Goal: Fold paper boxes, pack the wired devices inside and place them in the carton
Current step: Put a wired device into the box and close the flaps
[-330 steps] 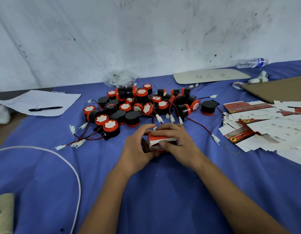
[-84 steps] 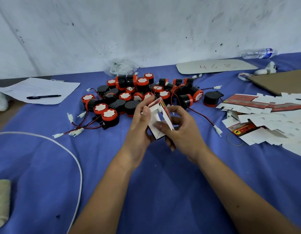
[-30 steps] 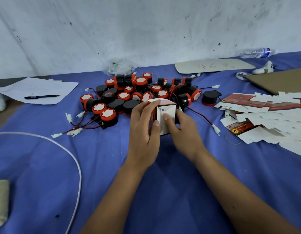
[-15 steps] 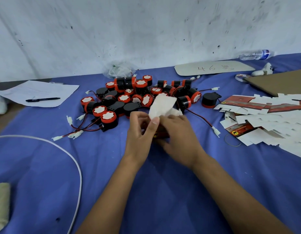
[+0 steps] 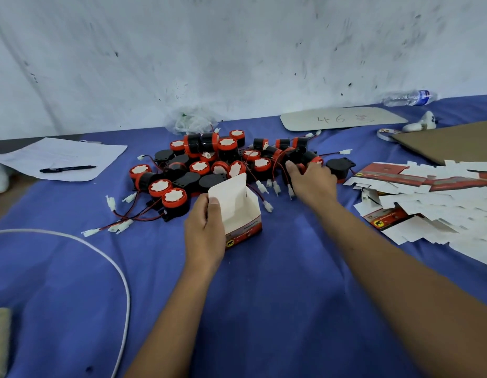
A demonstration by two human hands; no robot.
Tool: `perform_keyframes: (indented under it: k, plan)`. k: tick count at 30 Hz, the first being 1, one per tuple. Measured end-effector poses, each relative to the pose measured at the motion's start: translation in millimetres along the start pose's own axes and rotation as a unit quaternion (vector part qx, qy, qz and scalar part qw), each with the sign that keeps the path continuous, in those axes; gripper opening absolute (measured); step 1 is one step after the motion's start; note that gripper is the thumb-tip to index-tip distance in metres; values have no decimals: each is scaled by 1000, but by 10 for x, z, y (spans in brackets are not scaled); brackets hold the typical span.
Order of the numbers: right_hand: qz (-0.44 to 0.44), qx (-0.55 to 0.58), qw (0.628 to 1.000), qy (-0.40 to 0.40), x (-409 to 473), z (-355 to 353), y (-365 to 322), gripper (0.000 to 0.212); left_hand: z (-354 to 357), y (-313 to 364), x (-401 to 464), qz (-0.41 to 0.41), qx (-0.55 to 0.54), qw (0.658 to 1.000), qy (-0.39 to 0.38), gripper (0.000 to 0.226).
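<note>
A small red-and-white paper box [image 5: 241,214] stands upright on the blue cloth, its top flap raised and its mouth showing. My left hand [image 5: 204,227] grips its left side, thumb on the white wall. My right hand [image 5: 312,181] reaches into the right end of the pile of wired devices [image 5: 223,165], black-and-orange round units with red wires and white plugs. Its fingers curl around one black-and-orange device [image 5: 297,163] at the pile's edge. Flat unfolded paper boxes [image 5: 428,203] lie heaped at the right.
A brown cardboard carton flap [image 5: 449,140] lies at the far right. A paper sheet with a pen [image 5: 67,169] sits at the left. A white cable [image 5: 111,266] curves across the near left. A grey board [image 5: 340,118], a bottle [image 5: 409,98] and a plastic bag [image 5: 192,121] line the wall.
Both hands were folding the box. Now the box stands erected in my left hand alone, and my right hand has left it and reached right to the device pile.
</note>
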State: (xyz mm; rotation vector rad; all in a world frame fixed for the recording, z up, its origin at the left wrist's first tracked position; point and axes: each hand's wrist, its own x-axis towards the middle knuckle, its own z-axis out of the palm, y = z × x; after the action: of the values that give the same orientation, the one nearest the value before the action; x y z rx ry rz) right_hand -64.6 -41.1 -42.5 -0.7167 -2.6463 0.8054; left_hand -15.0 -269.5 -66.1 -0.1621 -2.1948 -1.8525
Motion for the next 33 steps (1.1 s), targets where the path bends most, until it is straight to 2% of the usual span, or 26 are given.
perform_keyframes:
  k: [2, 4, 6, 8, 11, 13, 15, 18, 20, 22, 24, 28, 33]
  plan:
    - [-30, 17, 998, -44, 120, 76, 2, 47, -13, -10, 14, -13, -29, 999, -8, 29]
    - [-52, 83, 995, -36, 120, 134, 19, 38, -11, -3, 17, -28, -64, 997, -32, 28]
    - [-82, 102, 991, -19, 47, 152, 54, 38, -2, 17, 15, -38, -71, 995, -52, 34]
    - [-106, 90, 990, -9, -53, 124, 82, 36, 5, -10, 17, -31, -38, 997, -63, 19]
    - [-132, 119, 984, 2, -244, -37, 73, 39, -7, -39, 0, -7, 21, 997, -70, 45]
    - [-169, 235, 957, -9, -442, -219, -28, 46, -22, -54, 9, -3, 28, 997, -70, 48]
    - [-258, 327, 908, -40, -709, -400, -242, 55, -23, -57, 32, 4, 28, 997, -67, 47]
    - [-428, 254, 864, -77, -1078, -492, -578, 56, -12, -67, 29, 23, 22, 997, -71, 39]
    - [-467, 140, 866, -110, -1188, -469, -689, 58, -37, -66, 14, 24, -3, 996, -89, 37]
    - [-460, 17, 881, -107, -1181, -418, -676, 59, -81, -58, 30, 4, -11, 994, -110, 41]
    - [-445, -45, 892, -64, -1167, -394, -614, 64, -119, -34, 65, -7, -8, 991, -135, 37]
    - [-462, -80, 883, 7, -1198, -334, -605, 71, -145, 32, 58, -17, -52, 988, -141, 32]
    - [-433, -25, 900, -33, -1240, -348, -582, 49, -153, 28, 43, -69, -100, 984, -131, 30]
